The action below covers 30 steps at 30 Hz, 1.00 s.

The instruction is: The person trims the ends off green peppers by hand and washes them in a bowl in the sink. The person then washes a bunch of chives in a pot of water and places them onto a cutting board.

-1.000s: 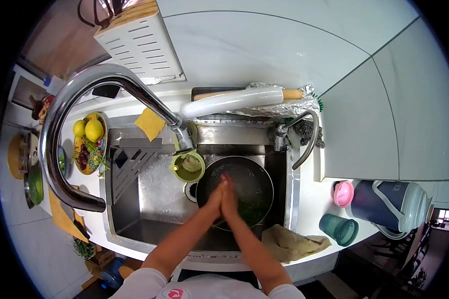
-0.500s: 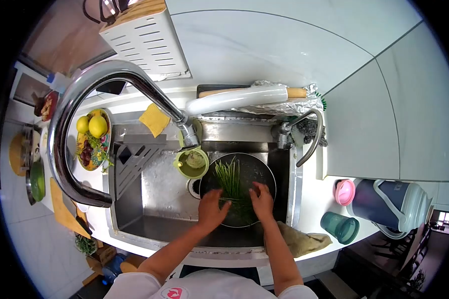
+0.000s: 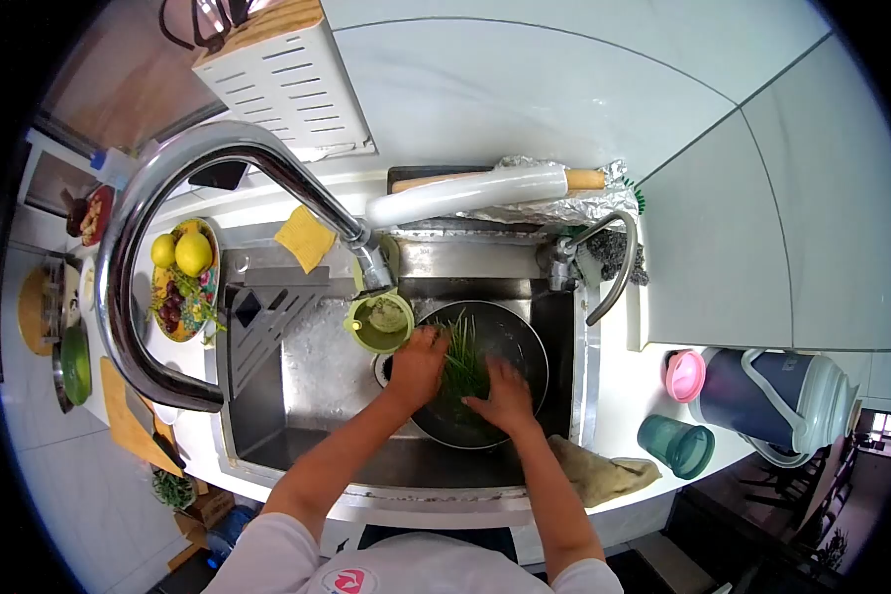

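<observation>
A bundle of thin green stalks that look like chives (image 3: 463, 366) lies in a round dark pan (image 3: 521, 342) inside the sink. My left hand (image 3: 419, 368) is at the pan's left rim, its fingers stretched forward against the left side of the chives. On their right side, my right hand (image 3: 506, 398) reaches over the pan with thumb and fingers apart, touching or nearly touching the stalks. The lower ends of the chives look dark and blurred between my hands.
A green strainer cup (image 3: 374, 342) hangs under the large faucet (image 3: 119, 297), left of the pan. The small faucet (image 3: 619, 272) stands behind on the right. A cloth (image 3: 604, 477) hangs over the front edge. Right of the sink are a teal cup (image 3: 675, 445) and a thermos jug (image 3: 752, 396).
My left hand has shifted forward to the pan's left rim. My right hand has moved left, closer to the chives, which now sit more upright and bunched between my hands.
</observation>
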Tool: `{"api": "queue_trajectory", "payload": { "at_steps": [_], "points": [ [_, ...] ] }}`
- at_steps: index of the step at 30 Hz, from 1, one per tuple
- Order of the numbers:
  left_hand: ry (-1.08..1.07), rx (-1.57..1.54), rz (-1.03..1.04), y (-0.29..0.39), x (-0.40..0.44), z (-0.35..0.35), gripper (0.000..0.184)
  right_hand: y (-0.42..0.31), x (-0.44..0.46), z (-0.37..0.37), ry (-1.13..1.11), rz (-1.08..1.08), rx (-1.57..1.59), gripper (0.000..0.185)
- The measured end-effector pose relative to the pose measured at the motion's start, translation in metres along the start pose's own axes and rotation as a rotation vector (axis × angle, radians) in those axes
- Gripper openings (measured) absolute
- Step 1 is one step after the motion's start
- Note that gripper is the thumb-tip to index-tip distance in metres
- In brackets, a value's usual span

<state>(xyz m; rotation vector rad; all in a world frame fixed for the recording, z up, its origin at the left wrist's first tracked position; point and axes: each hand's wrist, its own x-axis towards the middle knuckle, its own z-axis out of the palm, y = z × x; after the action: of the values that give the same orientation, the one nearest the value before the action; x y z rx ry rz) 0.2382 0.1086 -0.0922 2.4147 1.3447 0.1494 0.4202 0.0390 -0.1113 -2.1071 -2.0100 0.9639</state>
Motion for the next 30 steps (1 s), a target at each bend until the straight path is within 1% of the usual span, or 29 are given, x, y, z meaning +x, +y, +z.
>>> {"api": "queue_trajectory", "payload": {
  "at_steps": [1,2,3,4,5,6,7,9,10,12,13,15,16,18,19,21,22,24,25,27,28,30],
  "points": [
    [0.121,-0.131,-0.067,0.011,-0.001,-0.013,0.035,-0.001,0.005,0.005,0.001,0.000,0.000,0.082],
    [0.242,-0.263,-0.134,0.018,-0.001,-0.020,0.040,-0.002,0.013,0.012,0.034,0.104,0.054,0.083],
    [0.244,-0.262,-0.133,0.021,-0.007,-0.012,0.040,-0.004,0.019,0.018,0.066,0.209,0.109,0.085],
    [0.295,-0.361,-0.256,0.025,-0.021,0.007,0.042,-0.010,0.020,0.024,0.067,0.209,0.109,0.085],
    [0.345,-0.460,-0.380,0.029,-0.035,0.026,0.044,-0.017,0.018,0.030,-0.017,0.139,-0.015,0.085],
    [0.314,-0.550,-0.547,0.030,-0.045,0.043,0.043,-0.019,0.016,0.036,-0.100,0.067,-0.140,0.085],
    [0.314,-0.549,-0.548,0.028,-0.045,0.048,0.043,-0.011,0.016,0.049,-0.101,0.067,-0.140,0.085],
    [0.112,-1.114,-1.020,0.023,-0.043,0.051,0.049,0.010,0.027,0.080,-0.342,0.004,-0.016,0.070],
    [0.117,-1.113,-1.021,0.021,-0.036,0.043,0.049,0.016,0.032,0.082,-0.342,0.000,-0.016,0.070],
    [-0.124,-1.272,-1.272,0.016,-0.021,0.028,0.059,0.023,0.039,0.082,-0.292,0.282,0.079,0.071],
    [-0.123,-1.274,-1.274,0.013,-0.021,0.035,0.059,0.018,0.036,0.086,-0.294,0.281,0.077,0.071],
    [-0.144,-1.669,-1.158,0.003,-0.020,0.065,0.063,0.004,0.023,0.096,0.073,0.230,-0.013,0.072],
    [-0.148,-1.673,-1.156,0.001,-0.019,0.084,0.063,0.007,0.021,0.100,0.074,0.233,-0.017,0.072],
    [-0.196,-1.373,-1.151,-0.001,-0.015,0.121,0.064,0.015,0.024,0.108,-0.095,0.083,0.250,0.073],
    [-0.192,-1.375,-1.149,-0.002,-0.013,0.130,0.064,0.012,0.025,0.101,-0.094,0.080,0.247,0.073],
    [-0.291,-1.355,-1.176,-0.004,-0.011,0.143,0.062,0.003,0.023,0.082,-0.327,0.142,0.398,0.073],
    [-0.295,-1.355,-1.176,-0.003,-0.010,0.138,0.062,-0.008,0.018,0.062,-0.326,0.146,0.399,0.073],
    [-0.419,-1.738,-1.121,0.003,-0.008,0.112,0.050,-0.027,0.005,0.026,-0.426,0.202,0.366,0.069],
    [-0.425,-1.737,-1.121,0.009,-0.009,0.104,0.050,-0.022,-0.002,0.031,-0.424,0.207,0.368,0.069],
    [-0.222,-1.839,-1.155,0.018,-0.009,0.086,0.032,-0.016,-0.015,0.035,-0.174,0.040,0.431,0.060],
    [-0.227,-1.833,-1.156,0.021,-0.011,0.080,0.032,-0.016,-0.018,0.028,-0.172,0.043,0.437,0.060],
    [0.009,-1.762,-1.048,0.026,-0.015,0.067,0.019,-0.016,-0.028,0.006,-0.398,0.083,0.407,0.052]
  ]
}}
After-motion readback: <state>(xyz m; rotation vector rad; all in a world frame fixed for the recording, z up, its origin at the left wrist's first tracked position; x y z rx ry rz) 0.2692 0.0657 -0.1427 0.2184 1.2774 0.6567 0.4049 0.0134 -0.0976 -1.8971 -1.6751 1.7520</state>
